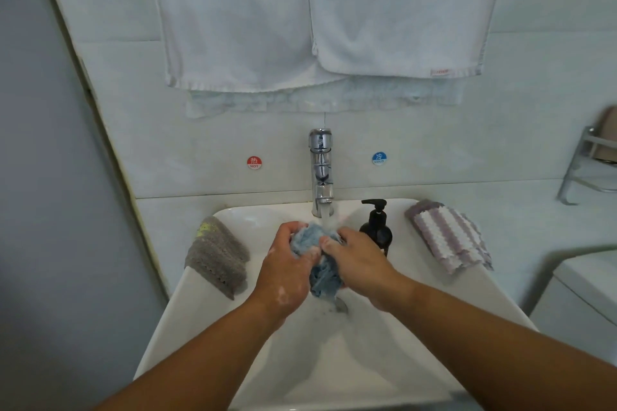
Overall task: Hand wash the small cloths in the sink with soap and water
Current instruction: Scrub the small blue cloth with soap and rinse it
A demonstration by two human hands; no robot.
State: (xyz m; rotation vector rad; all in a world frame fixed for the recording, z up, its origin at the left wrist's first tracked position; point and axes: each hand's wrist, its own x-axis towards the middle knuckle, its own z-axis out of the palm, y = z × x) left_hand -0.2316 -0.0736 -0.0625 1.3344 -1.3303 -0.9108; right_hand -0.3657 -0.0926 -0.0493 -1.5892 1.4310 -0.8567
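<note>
Folded grey cloth [217, 257] draped on the left rim of the white sink [200, 327]. Next, soapy left hand [283, 277] and right hand [360, 264], fingers of both curled tight round a bunched, wet blue cloth [321, 275], mid-basin under the running tap [321, 170]. Black pump bottle [379, 233] just beside the right hand, striped purple-and-white cloth [447, 237] on the right rim, open basin nearer the body.

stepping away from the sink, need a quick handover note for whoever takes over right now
Hands: left hand and right hand both grip the blue cloth, bunched under the running tap over the sink.
Suds show on the left hand; the soap bottle stands right of the tap.
The grey cloth lies folded on the sink's left rim, the striped cloth at its right edge.
Left: finish the blue one, probably wash the other two, shut the tap.
</note>
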